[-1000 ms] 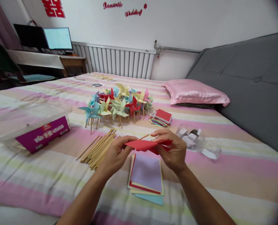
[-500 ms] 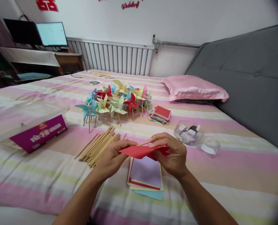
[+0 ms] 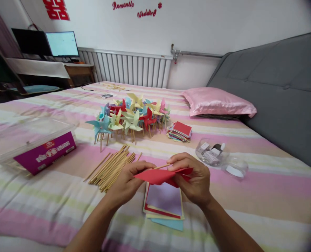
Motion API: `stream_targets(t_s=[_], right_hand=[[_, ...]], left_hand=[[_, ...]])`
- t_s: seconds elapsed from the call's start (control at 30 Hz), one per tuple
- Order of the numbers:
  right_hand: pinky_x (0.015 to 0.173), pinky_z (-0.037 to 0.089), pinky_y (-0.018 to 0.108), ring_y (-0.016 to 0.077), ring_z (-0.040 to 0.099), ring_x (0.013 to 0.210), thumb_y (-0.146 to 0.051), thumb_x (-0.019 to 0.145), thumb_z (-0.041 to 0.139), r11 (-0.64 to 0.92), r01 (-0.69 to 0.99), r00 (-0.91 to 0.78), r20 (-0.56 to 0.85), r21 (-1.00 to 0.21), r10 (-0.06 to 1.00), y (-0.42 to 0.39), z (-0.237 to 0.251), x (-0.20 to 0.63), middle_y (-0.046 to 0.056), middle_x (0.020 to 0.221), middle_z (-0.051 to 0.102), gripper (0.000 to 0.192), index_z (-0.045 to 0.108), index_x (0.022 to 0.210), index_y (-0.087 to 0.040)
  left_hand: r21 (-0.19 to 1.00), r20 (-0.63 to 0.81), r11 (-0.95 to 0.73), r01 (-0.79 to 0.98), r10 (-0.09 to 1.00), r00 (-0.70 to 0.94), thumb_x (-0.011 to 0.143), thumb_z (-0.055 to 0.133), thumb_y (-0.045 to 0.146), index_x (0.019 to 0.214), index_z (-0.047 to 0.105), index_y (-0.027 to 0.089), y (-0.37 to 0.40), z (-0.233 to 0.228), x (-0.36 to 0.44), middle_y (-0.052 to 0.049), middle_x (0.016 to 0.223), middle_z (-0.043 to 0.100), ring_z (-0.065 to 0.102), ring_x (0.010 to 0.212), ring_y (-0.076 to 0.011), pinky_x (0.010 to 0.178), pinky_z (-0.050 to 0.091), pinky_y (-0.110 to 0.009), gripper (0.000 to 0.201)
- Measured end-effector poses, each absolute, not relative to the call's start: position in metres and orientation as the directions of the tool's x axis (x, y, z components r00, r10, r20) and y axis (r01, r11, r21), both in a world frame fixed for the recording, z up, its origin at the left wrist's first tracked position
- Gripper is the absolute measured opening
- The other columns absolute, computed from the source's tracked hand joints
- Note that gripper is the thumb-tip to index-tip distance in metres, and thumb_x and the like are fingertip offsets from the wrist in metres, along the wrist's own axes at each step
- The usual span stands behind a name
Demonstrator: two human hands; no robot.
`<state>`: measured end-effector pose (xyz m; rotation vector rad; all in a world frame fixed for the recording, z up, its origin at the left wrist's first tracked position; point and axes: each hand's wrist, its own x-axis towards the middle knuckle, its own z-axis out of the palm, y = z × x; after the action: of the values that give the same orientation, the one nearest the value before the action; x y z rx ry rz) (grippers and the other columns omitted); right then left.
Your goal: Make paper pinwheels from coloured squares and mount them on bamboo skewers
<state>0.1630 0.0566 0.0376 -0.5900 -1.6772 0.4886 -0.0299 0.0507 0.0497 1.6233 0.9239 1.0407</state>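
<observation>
Left hand (image 3: 129,180) pinches one end of thin, folded red paper (image 3: 155,176); right hand (image 3: 193,176) holds the other end, fingertips at a slim wooden stick (image 3: 161,167). Paper is up over the far edge of the lavender-topped square stack (image 3: 166,199). Relative to that stack: straight, round wooden rods (image 3: 110,169) left, pointy-bladed paper pinwheels (image 3: 132,121) beyond, clear plastic container (image 3: 201,158) beyond-right, striped cloth bedspread (image 3: 263,203) underneath.
</observation>
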Motion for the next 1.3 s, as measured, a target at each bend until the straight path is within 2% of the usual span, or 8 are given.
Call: stream_targets(t_s=[0.33, 1.0, 1.3], right_hand=[[0.070, 0.051, 0.031, 0.0170, 0.062, 0.079, -0.013, 0.076, 0.063, 0.770, 0.080, -0.141, 0.757, -0.634, 0.638, 0.0571, 0.0374, 0.1624, 0.004, 0.086, 0.065, 0.011, 0.065, 0.081, -0.022], [0.072, 0.048, 0.028, 0.0150, 0.062, 0.080, -0.008, 0.074, 0.064, 0.745, -0.019, -0.144, 0.739, -0.667, 0.658, 0.0579, 0.0354, 0.1612, 0.002, 0.087, 0.065, 0.016, 0.066, 0.083, -0.022], [0.073, 0.048, 0.028, 0.0145, 0.062, 0.081, -0.008, 0.075, 0.063, 0.734, -0.016, -0.148, 0.728, -0.679, 0.670, 0.0574, 0.0346, 0.1613, 0.002, 0.088, 0.065, 0.017, 0.065, 0.084, -0.022]], left_hand=[[0.950, 0.244, -0.294, 0.106, 0.909, 0.338, 0.076, 0.059, 0.019, 0.083, 0.073, 0.018, 0.0526, 0.0483, -0.0279, -0.004, 0.078, 0.070, 0.062, 0.073, -0.0167, 0.067, 0.047, -0.025, 0.016], [0.963, 0.234, -0.266, 0.049, 0.910, 0.341, 0.076, 0.057, 0.013, 0.085, 0.073, 0.020, 0.0530, 0.0449, -0.0263, -0.002, 0.079, 0.070, 0.061, 0.071, -0.0133, 0.065, 0.046, -0.022, 0.019], [0.933, 0.283, -0.339, 0.121, 0.899, 0.334, 0.077, 0.056, 0.011, 0.086, 0.074, 0.020, 0.0522, 0.0476, -0.0273, -0.001, 0.076, 0.068, 0.059, 0.069, -0.0130, 0.064, 0.044, -0.022, 0.022]])
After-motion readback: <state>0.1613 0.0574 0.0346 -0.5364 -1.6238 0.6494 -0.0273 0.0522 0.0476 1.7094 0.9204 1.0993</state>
